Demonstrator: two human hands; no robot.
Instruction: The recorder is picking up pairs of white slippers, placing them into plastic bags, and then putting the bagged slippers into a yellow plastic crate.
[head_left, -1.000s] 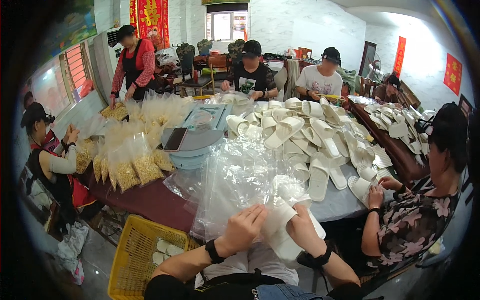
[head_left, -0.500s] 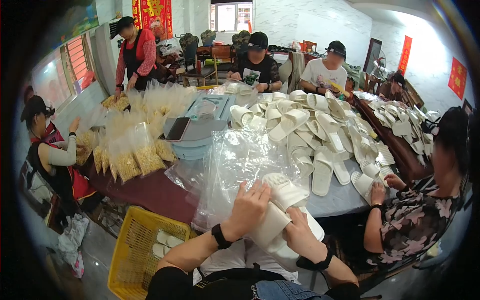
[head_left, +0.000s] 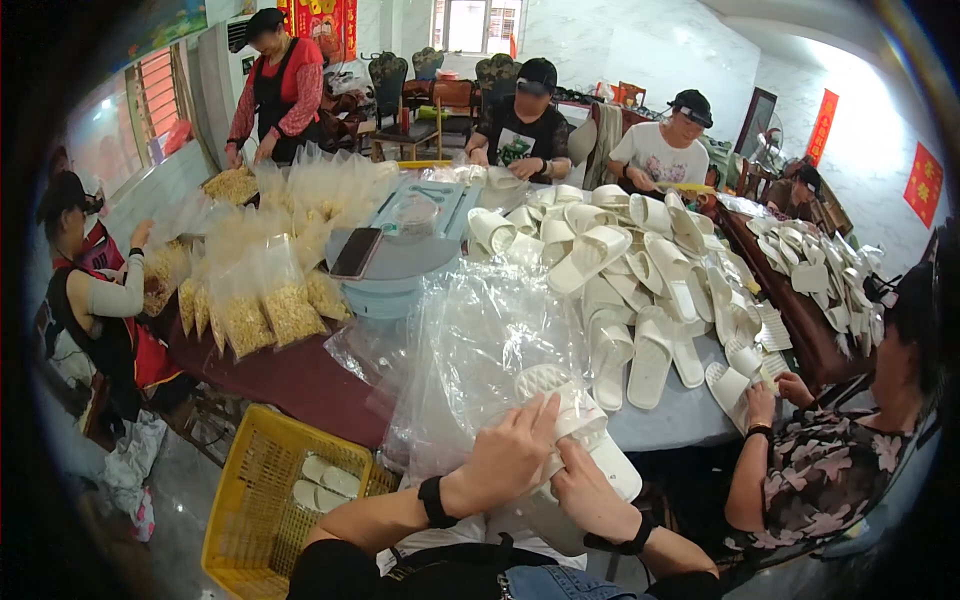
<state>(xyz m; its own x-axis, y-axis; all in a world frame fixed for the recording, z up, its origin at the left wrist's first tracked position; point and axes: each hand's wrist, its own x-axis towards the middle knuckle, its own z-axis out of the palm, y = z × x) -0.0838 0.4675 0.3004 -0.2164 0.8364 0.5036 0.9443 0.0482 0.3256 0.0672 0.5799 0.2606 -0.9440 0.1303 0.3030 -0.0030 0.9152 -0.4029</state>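
My left hand (head_left: 512, 452) and my right hand (head_left: 584, 488) both grip a pair of white slippers (head_left: 590, 440) stacked together, close to my body at the near table edge. The left hand lies over the upper slipper's top, the right hand holds the pair from below. Just ahead lies a heap of clear plastic bags (head_left: 480, 350). Beyond it a large pile of white slippers (head_left: 630, 270) covers the table.
A yellow crate (head_left: 262, 500) holding slippers stands on the floor at my lower left. Bags of yellow snacks (head_left: 260, 300) and a round blue-grey tub (head_left: 400, 270) with a phone sit left of centre. Several people work around the table, one close on my right (head_left: 830, 450).
The slipper pair has come lower and nearer to me. My left hand has shifted onto the top of it, and the view has tilted slightly.
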